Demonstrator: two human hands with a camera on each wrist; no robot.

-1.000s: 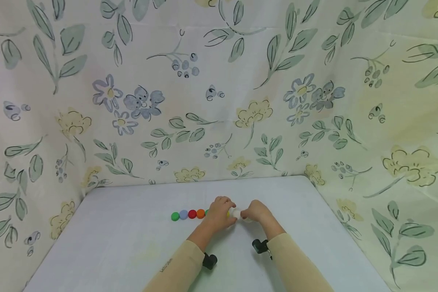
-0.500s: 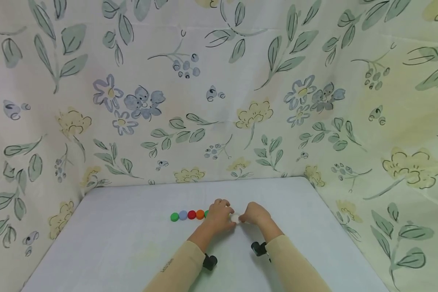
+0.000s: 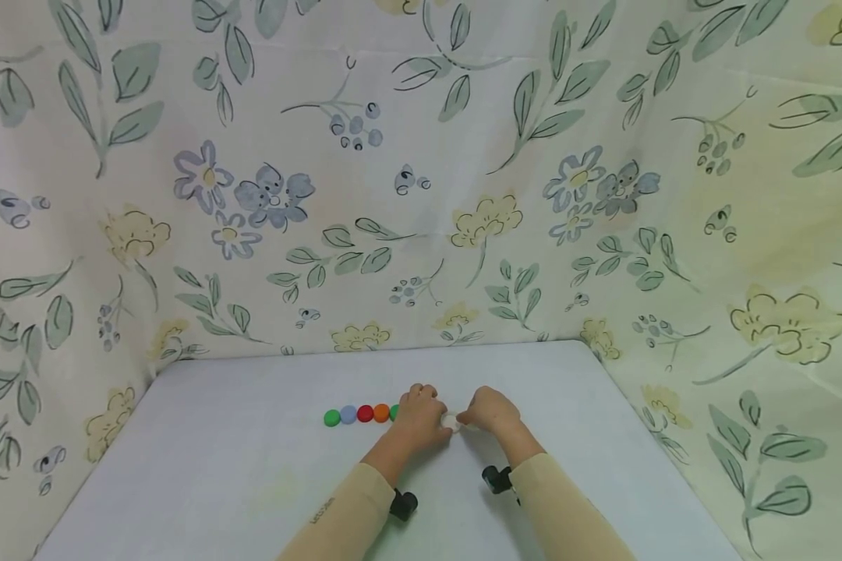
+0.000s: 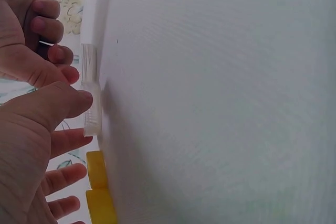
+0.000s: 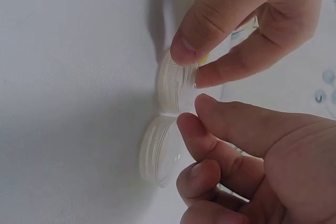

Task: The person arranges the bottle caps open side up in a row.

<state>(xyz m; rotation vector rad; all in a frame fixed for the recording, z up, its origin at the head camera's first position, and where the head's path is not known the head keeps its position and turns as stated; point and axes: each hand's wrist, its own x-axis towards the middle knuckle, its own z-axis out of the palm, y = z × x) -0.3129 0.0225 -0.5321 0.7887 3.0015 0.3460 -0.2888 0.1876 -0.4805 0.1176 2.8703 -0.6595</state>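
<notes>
Low over the table, my left hand point(image 3: 415, 419) pinches a translucent white ribbed screw cap point(image 5: 169, 85) between thumb and index finger. A second, similar clear cap point(image 5: 157, 153) lies against it on the white surface, as the right wrist view shows. My right hand point(image 3: 493, 411) is close by. Its thumb and index tips lie at the edge of the pinched cap, with the other fingers curled. Whether those tips grip the cap or only touch it is unclear. In the left wrist view, yellow caps point(image 4: 96, 170) stand just beyond the spread fingers of my left hand.
A row of coloured caps runs left from my left hand: green point(image 3: 332, 418), light blue point(image 3: 348, 414), red point(image 3: 365, 414), orange point(image 3: 381, 413) and a partly covered green one. A floral curtain point(image 3: 365, 296) rises behind the white table point(image 3: 217, 467).
Both hands have shifted slightly left and nearer to me, along with the white cap between them. A yellow cap visible beside my left hand earlier is hidden now in the head view.
</notes>
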